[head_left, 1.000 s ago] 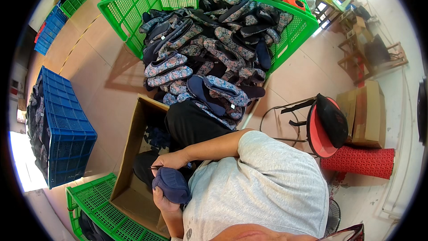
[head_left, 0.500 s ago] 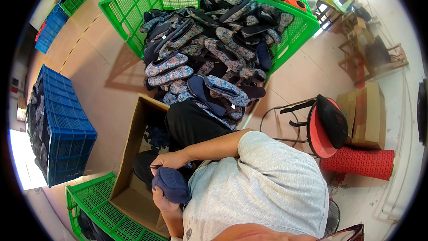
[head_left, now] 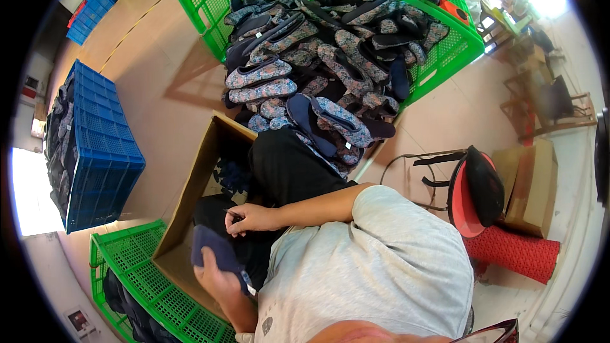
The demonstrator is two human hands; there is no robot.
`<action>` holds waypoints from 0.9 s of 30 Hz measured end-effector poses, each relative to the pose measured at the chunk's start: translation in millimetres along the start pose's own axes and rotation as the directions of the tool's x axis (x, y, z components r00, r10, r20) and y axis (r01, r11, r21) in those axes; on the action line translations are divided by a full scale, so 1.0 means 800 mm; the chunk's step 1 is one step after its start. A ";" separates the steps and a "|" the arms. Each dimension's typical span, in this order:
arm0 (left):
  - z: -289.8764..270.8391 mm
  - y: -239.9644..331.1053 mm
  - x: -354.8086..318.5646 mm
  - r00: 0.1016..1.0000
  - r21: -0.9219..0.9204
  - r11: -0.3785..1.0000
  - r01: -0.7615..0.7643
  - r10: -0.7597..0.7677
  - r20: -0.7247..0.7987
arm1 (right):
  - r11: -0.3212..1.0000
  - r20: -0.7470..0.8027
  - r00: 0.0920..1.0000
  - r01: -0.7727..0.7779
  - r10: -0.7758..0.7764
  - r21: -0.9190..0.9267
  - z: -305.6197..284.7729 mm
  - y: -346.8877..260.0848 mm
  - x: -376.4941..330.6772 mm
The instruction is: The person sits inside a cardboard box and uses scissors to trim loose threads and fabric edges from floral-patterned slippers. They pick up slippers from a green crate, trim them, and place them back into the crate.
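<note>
1. Tan floor (head_left: pixel 171 98) around you carries a green crate (head_left: pixel 445 57) heaped with slippers (head_left: pixel 318 70).
2. Your left hand (head_left: pixel 216 276) grasps a dark blue slipper (head_left: pixel 216 254) over the cardboard box (head_left: pixel 190 209).
3. Your right hand (head_left: pixel 251 219) pinches a thin dark tool (head_left: pixel 232 214) just above that slipper.

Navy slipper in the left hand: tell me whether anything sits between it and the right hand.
Nothing visible does. The left hand holds the navy slipper over the cardboard box; the right hand, pinching a thin dark tool, hovers just above it with only open air between them.
</note>
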State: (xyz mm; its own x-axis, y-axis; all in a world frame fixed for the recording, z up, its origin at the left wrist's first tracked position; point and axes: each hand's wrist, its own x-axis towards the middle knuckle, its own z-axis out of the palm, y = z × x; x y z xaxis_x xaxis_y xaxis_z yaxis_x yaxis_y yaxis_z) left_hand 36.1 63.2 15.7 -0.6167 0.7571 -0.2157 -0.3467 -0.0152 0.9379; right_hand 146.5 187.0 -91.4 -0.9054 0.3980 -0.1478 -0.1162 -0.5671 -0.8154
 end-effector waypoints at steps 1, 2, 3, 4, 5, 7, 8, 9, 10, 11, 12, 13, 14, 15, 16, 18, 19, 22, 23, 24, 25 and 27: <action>0.004 -0.013 0.006 1.000 0.010 1.000 0.020 -0.020 -0.020 | 0.999 -0.034 0.999 -0.040 0.039 -0.013 -0.003 -0.002 -0.004; 0.009 -0.025 0.010 0.998 0.020 0.999 0.041 -0.040 -0.041 | 0.999 -0.057 0.998 -0.035 0.034 -0.011 -0.006 0.000 -0.005; 0.010 -0.037 0.016 0.995 0.046 0.996 0.073 -0.070 -0.075 | 0.999 -0.082 0.996 -0.031 0.030 -0.012 -0.014 0.007 -0.006; -0.002 -0.062 0.025 0.991 0.036 0.994 0.099 -0.096 -0.093 | 0.999 -0.101 0.994 -0.032 0.030 -0.021 -0.020 0.017 -0.005; 0.001 -0.075 0.031 0.990 0.032 0.993 0.110 -0.106 -0.092 | 0.999 -0.101 0.994 0.042 -0.042 0.000 -0.026 0.025 -0.005; 0.014 -0.088 0.040 0.988 0.023 0.994 0.104 -0.101 -0.120 | 0.998 -0.146 0.987 0.070 -0.069 0.003 -0.034 0.037 -0.007; 0.016 -0.091 0.044 0.984 0.049 0.991 0.122 -0.115 -0.134 | 0.997 -0.167 0.982 0.083 -0.082 0.002 -0.038 0.041 -0.008; 0.016 -0.095 0.048 0.981 0.074 0.987 0.140 -0.128 -0.149 | 0.997 -0.153 0.985 0.077 -0.080 -0.028 -0.042 0.047 -0.007; 0.014 -0.101 0.051 0.976 0.099 0.982 0.158 -0.141 -0.164 | 0.990 -0.171 0.980 0.086 -0.104 -0.109 -0.041 0.045 -0.008; 0.011 -0.110 0.056 0.969 0.164 0.976 0.145 -0.106 -0.224 | 0.977 -0.186 0.974 0.094 -0.130 -0.190 -0.040 0.043 -0.010; 0.008 -0.116 0.059 0.965 0.195 0.970 0.145 -0.095 -0.246 | 0.958 -0.198 0.968 0.100 -0.157 -0.269 -0.040 0.041 -0.011; 0.009 -0.117 0.060 0.961 0.232 0.961 0.149 -0.086 -0.264 | 0.951 -0.201 0.966 0.102 -0.166 -0.293 -0.042 0.045 -0.009; 0.008 -0.116 0.061 0.957 0.269 0.951 0.154 -0.076 -0.281 | 0.943 -0.203 0.963 0.104 -0.175 -0.317 -0.047 0.051 -0.006; 0.011 -0.116 0.061 0.958 0.298 0.943 0.145 -0.059 -0.279 | 0.934 -0.206 0.961 0.106 -0.184 -0.341 -0.049 0.056 -0.004; 0.011 -0.117 0.060 0.956 0.305 0.940 0.151 -0.060 -0.287 | 0.935 -0.201 0.963 0.101 -0.177 -0.340 -0.047 0.055 -0.004; 0.010 -0.118 0.060 0.952 0.318 0.934 0.162 -0.062 -0.301 | 0.936 -0.193 0.967 0.090 -0.164 -0.340 -0.040 0.055 -0.004; 0.012 -0.118 0.061 0.953 0.313 0.936 0.161 -0.065 -0.297 | 0.935 -0.192 0.969 0.082 -0.156 -0.345 -0.039 0.055 -0.005; 0.017 -0.119 0.061 0.958 0.298 0.944 0.142 -0.056 -0.280 | 0.923 -0.206 0.968 0.052 -0.140 -0.381 -0.037 0.056 -0.003; 0.019 -0.121 0.061 0.961 0.293 0.948 0.123 -0.040 -0.274 | 0.912 -0.221 0.965 0.038 -0.139 -0.408 -0.036 0.056 -0.002; 0.021 -0.122 0.060 0.963 0.288 0.952 0.105 -0.025 -0.269 | 0.901 -0.236 0.962 0.023 -0.138 -0.434 -0.035 0.056 -0.001; 0.022 -0.122 0.060 0.965 0.278 0.955 0.102 -0.028 -0.260 | 0.895 -0.252 0.957 0.019 -0.145 -0.445 -0.033 0.059 0.001; 0.024 -0.120 0.058 0.968 0.254 0.962 0.097 -0.033 -0.247 | 0.884 -0.279 0.948 0.008 -0.156 -0.467 -0.029 0.064 0.004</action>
State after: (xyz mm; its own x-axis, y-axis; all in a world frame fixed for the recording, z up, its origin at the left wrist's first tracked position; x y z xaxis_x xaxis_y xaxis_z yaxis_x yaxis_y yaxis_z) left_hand 54.3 112.2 -79.1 -0.7604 0.5724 -0.3068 -0.2138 0.2254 0.9505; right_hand 147.1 176.2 -146.9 -0.7260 0.6667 -0.1686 0.0802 -0.1614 -0.9836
